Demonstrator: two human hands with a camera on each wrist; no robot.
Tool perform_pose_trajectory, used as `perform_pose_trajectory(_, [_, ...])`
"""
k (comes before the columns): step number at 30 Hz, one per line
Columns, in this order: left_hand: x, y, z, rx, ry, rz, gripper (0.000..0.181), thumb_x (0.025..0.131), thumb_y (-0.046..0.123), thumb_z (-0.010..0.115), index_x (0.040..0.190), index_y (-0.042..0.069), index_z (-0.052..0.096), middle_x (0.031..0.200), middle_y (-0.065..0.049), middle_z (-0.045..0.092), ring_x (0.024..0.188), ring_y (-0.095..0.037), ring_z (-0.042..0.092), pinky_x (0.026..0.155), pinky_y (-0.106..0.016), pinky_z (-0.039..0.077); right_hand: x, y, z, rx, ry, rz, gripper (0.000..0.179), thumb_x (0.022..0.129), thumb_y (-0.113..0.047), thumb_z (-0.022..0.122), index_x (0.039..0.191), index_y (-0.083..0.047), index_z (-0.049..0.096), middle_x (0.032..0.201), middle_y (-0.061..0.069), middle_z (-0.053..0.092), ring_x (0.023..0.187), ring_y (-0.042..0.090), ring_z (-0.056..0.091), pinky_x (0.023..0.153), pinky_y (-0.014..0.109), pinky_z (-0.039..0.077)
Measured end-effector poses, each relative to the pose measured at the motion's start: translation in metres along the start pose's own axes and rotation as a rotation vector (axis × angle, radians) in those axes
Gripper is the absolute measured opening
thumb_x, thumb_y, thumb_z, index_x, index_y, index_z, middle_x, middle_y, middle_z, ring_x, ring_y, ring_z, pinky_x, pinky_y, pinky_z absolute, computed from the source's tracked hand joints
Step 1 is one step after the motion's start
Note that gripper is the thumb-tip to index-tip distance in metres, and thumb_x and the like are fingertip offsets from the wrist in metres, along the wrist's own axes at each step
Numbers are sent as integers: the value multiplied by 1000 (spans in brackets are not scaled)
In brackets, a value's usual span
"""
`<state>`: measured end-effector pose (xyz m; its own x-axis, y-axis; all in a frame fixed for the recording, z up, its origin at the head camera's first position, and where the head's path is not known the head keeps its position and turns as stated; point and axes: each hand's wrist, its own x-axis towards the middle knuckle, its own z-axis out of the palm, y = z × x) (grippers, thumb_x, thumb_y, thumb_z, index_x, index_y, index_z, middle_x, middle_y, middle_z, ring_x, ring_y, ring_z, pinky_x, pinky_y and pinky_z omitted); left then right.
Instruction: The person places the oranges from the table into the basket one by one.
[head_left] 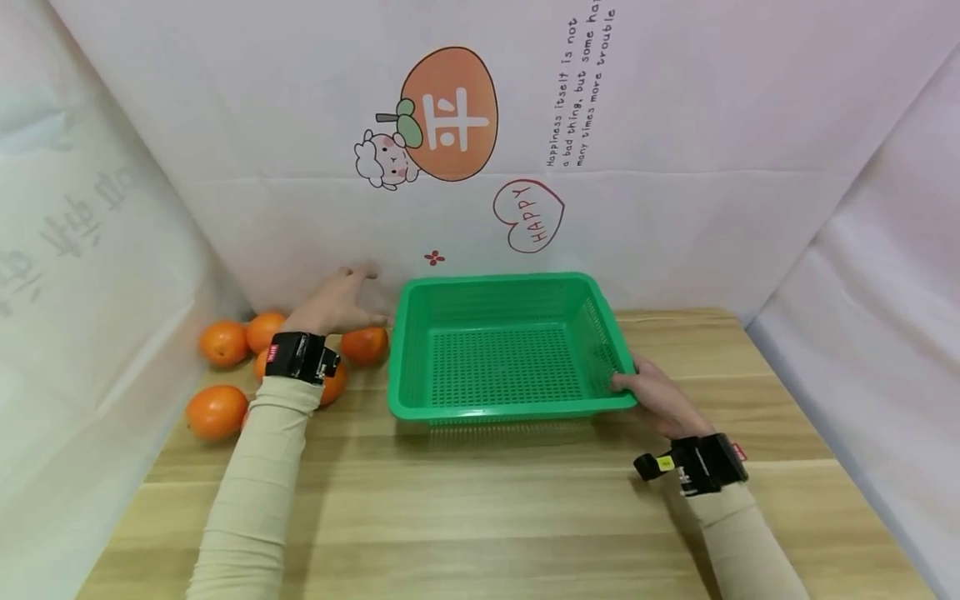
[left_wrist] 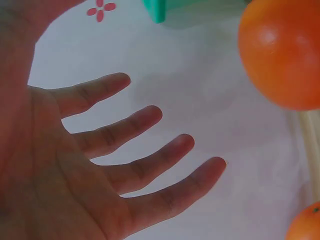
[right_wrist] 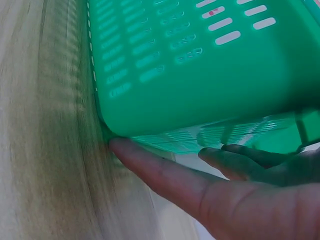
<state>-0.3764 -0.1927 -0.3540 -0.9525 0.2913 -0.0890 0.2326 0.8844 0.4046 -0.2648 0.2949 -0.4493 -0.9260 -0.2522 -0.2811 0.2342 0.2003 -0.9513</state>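
Note:
A green plastic basket (head_left: 510, 409) with slotted sides stands on the wooden table, its inside bare. My right hand (head_left: 660, 398) grips its right front corner, thumb over the rim and fingers along the outer wall. In the right wrist view, fingers (right_wrist: 160, 172) lie against the slotted green wall. My left hand (head_left: 336, 303) reaches over the oranges toward the back wall, holding nothing. Its fingers (left_wrist: 175, 195) are spread in the left wrist view, apart from an orange (left_wrist: 282, 55). In the head view, the nearest orange (head_left: 365, 346) lies between that hand and the basket.
Several more oranges (head_left: 216, 412) lie at the table's left side, some partly hidden by the left wrist. White printed cloth (head_left: 675, 233) rises behind the table and at both sides. Wooden tabletop (head_left: 480, 517) stretches in front of the basket.

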Motion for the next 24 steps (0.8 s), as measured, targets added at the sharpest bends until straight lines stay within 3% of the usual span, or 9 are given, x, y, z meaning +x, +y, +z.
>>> perform_pose_trajectory(6, [5, -11, 14, -25, -17, 20, 95, 87, 47, 83, 161, 10, 36, 162, -21, 43, 146, -44, 43, 118, -66, 40, 1, 2, 1, -9, 8, -10, 82, 97, 0, 46, 168, 0, 4, 161, 35, 25, 129, 36, 48, 91, 28, 55])
perform_pose_trajectory(10, [8, -12, 14, -33, -34, 30, 87, 89, 37, 80, 159, 8, 38, 161, -21, 45, 145, -43, 44, 119, -64, 39, 1, 1, 0, -5, 2, -15, 83, 97, 0, 46, 168, 0, 3, 161, 35, 25, 127, 33, 50, 91, 28, 55])
perform_pose_trajectory(14, [9, -11, 15, -25, -82, 2, 81, 89, 26, 78, 158, 8, 40, 159, -23, 46, 144, -44, 46, 118, -64, 39, -1, -2, -1, -1, 8, -15, 82, 97, 0, 45, 168, 0, 4, 162, 34, 24, 129, 33, 49, 92, 27, 55])
perform_pose_trajectory(24, [18, -17, 41, 3, -179, -40, 78, 91, 24, 76, 153, -9, 43, 156, -30, 49, 142, -47, 49, 117, -57, 44, -4, -2, 4, 22, 10, -14, 85, 94, 1, 49, 167, 3, 5, 161, 37, 23, 134, 39, 44, 92, 26, 55])
